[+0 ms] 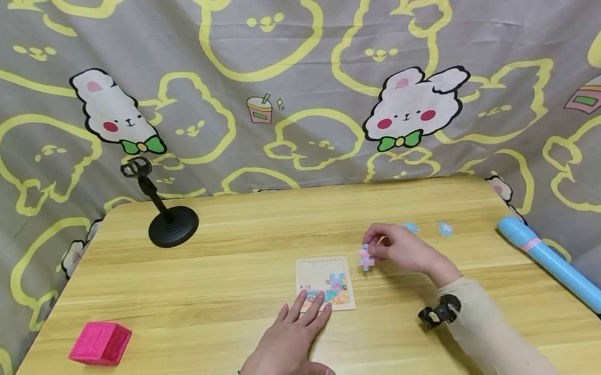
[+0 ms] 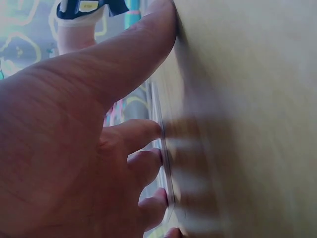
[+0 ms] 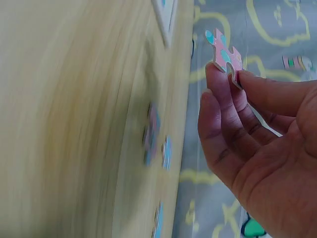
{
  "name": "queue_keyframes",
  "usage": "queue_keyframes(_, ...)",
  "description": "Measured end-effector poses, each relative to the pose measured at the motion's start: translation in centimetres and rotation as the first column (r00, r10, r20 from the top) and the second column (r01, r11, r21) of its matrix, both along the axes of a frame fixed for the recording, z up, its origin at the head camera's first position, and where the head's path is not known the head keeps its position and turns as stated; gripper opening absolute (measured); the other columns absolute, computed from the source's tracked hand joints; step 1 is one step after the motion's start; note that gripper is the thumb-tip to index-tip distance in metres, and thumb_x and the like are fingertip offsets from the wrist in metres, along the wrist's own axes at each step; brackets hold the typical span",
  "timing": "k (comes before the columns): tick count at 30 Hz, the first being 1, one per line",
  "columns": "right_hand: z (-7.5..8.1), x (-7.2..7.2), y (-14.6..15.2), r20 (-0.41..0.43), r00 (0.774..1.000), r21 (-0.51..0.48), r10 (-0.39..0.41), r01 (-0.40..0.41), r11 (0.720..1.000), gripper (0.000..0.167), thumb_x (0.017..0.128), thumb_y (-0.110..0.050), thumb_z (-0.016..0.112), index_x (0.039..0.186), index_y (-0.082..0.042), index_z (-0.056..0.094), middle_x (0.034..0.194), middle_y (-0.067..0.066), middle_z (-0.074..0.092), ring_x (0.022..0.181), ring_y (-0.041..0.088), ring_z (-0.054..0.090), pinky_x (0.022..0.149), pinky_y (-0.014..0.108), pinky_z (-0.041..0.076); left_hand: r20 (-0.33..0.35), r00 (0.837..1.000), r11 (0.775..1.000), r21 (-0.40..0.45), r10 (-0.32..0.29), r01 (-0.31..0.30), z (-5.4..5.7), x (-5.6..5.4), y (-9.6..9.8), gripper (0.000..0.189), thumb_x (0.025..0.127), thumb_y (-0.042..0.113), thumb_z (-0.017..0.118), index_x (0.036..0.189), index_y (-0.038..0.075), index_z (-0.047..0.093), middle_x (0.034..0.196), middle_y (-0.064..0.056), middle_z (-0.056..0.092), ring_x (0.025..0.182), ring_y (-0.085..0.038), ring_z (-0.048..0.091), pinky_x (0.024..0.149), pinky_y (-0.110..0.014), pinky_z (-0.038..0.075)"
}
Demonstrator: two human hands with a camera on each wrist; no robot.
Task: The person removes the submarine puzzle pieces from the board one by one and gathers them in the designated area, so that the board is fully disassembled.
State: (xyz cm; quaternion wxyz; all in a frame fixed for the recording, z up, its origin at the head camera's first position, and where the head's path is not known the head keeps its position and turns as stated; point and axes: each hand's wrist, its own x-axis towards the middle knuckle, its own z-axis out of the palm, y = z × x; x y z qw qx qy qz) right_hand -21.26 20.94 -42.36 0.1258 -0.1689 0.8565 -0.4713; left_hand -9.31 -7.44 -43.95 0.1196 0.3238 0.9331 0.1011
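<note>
My right hand (image 1: 406, 251) pinches a pink and blue jigsaw piece (image 3: 227, 57) between thumb and fingertips, raised over the table just right of the puzzle board. The puzzle board (image 1: 350, 300), a small pale square frame, has joined colourful pieces (image 1: 337, 282) along its bottom and up its right side. Spread fingers of my left hand (image 1: 289, 348) rest on the board's lower left part, covering some of it, with the thumb out to the side. In the right wrist view, another pinkish piece (image 3: 151, 133) lies on the table; in the head view my right hand hides it.
Two blue pieces (image 1: 445, 229) (image 1: 410, 228) lie behind my right hand. A black stand (image 1: 173, 226) is at the back left, a pink block (image 1: 100, 343) at the left. A long blue pen-shaped object (image 1: 564, 274) lies along the right edge. A patterned curtain (image 1: 300, 93) hangs behind the table.
</note>
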Motion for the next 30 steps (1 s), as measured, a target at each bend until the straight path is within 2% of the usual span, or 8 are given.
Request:
queue_keyframes(5, 0.0, 0.2, 3.1, 0.018, 0.998, 0.002, -0.057, 0.057, 0.998, 0.01, 0.096, 0.001, 0.058, 0.105, 0.003, 0.061, 0.092, 0.013, 0.059, 0.08, 0.024, 0.063, 0.073, 0.041, 0.057, -0.004, 1.0, 1.0, 0.002, 0.001, -0.001, 0.0, 0.0, 0.0, 0.101, 0.073, 0.064, 0.073, 0.154, 0.016, 0.036, 0.161, -0.003, 0.021, 0.147, -0.032, 0.014, 0.111, -0.054, 0.027)
queue_keyframes(14, -0.2, 0.1, 7.8, -0.009, 0.992, 0.15, -0.127, 0.127, 0.981, 0.012, 0.096, 0.002, 0.056, 0.107, 0.005, 0.06, 0.09, 0.012, 0.058, 0.079, 0.022, 0.06, 0.068, 0.035, 0.055, 0.004, 1.0, 1.0, 0.016, 0.002, -0.002, 0.0, -0.1, 0.1, 0.101, 0.073, 0.062, 0.074, 0.154, 0.015, 0.035, 0.162, -0.004, 0.02, 0.147, -0.033, 0.013, 0.111, -0.055, 0.026)
queue_keyframes(22, -1.6, -0.3, 8.8, -0.02, 0.991, 0.196, -0.132, 0.133, 0.971, 0.009, 0.094, 0.005, 0.058, 0.102, 0.007, 0.061, 0.085, 0.01, 0.058, 0.075, 0.021, 0.059, 0.063, 0.031, 0.054, 0.009, 1.0, 1.0, 0.019, 0.001, -0.002, -0.2, 0.0, 0.0, 0.101, 0.073, 0.062, 0.074, 0.154, 0.015, 0.035, 0.162, -0.004, 0.02, 0.147, -0.033, 0.013, 0.111, -0.055, 0.026)
queue_keyframes(30, -2.0, -0.8, 8.7, -0.059, 0.989, 0.283, -0.139, 0.15, 0.947, 0.008, 0.094, 0.001, 0.058, 0.101, 0.002, 0.063, 0.086, 0.007, 0.06, 0.079, 0.02, 0.055, 0.069, 0.034, 0.046, 0.006, 1.0, 1.0, 0.021, 0.002, -0.002, -0.3, 0.0, 0.0, 0.101, 0.073, 0.063, 0.073, 0.154, 0.015, 0.035, 0.162, -0.004, 0.02, 0.147, -0.032, 0.014, 0.112, -0.054, 0.026)
